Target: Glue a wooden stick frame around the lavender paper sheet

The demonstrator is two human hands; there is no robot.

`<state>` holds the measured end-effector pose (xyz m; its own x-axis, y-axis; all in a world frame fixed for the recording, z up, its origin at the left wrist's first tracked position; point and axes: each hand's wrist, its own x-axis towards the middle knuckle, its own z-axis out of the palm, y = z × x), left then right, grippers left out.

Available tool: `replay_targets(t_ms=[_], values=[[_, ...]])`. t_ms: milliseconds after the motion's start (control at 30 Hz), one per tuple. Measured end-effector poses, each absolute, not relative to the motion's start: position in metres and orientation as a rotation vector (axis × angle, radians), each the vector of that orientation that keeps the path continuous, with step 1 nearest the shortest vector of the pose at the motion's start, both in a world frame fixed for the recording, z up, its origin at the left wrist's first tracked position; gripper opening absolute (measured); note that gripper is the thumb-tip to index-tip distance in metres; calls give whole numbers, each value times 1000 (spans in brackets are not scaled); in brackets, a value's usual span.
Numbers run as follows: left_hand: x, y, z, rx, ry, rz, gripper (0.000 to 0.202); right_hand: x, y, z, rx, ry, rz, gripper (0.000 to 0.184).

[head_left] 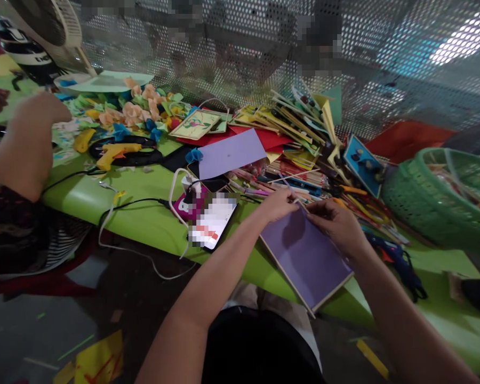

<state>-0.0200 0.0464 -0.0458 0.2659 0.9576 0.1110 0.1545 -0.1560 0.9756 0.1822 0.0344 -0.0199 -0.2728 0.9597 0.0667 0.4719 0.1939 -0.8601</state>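
A purple card panel (304, 256) with pale thin sticks along its edges lies tilted at the green table's front edge, above my lap. My left hand (279, 205) is closed at its far corner, fingertips pinched together. Just to the right, my right hand (338, 223) pinches the same far edge, thumb and fingers close to the left fingertips. A thin pale strip shows near the left fingertips; whether it is held is unclear. Beyond my hands lie loose sticks and pencils (256, 186). A blue glue gun (398, 261) rests right of my right forearm.
Left of my left arm are a lit phone (216, 221) and a magenta power strip (190, 205) with cables. A yellow glue gun (118, 154), paper flowers (140, 106) and a purple sheet (232, 154) lie farther back. A green basket (436, 197) stands right. Another person's arm (28, 138) reaches in left.
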Motion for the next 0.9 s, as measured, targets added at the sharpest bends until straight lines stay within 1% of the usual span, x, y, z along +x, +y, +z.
replay_targets(t_ms=[100, 200, 333, 433, 533, 700, 900], values=[[-18, 44, -41, 1668, 1159, 924, 20, 178, 36, -19, -1375, -1889, 823, 36], [-18, 37, -33, 1752, 1293, 846, 20, 178, 38, -22, -1419, -1952, 707, 32], [-18, 30, -24, 1839, 1435, 740, 20, 183, 39, -26, -1461, -2062, 638, 28], [-16, 29, -23, 1884, 1452, 677, 22, 185, 36, -24, -1463, -2157, 569, 25], [-15, 29, -27, 1914, 1448, 667, 24, 186, 33, -22, -1464, -2169, 534, 21], [-14, 24, -28, 1976, 1573, 611, 31, 185, 32, -25, -1489, -2155, 564, 20], [-12, 24, -29, 2028, 1580, 593, 31, 180, 29, -28, -1498, -2316, 433, 12]])
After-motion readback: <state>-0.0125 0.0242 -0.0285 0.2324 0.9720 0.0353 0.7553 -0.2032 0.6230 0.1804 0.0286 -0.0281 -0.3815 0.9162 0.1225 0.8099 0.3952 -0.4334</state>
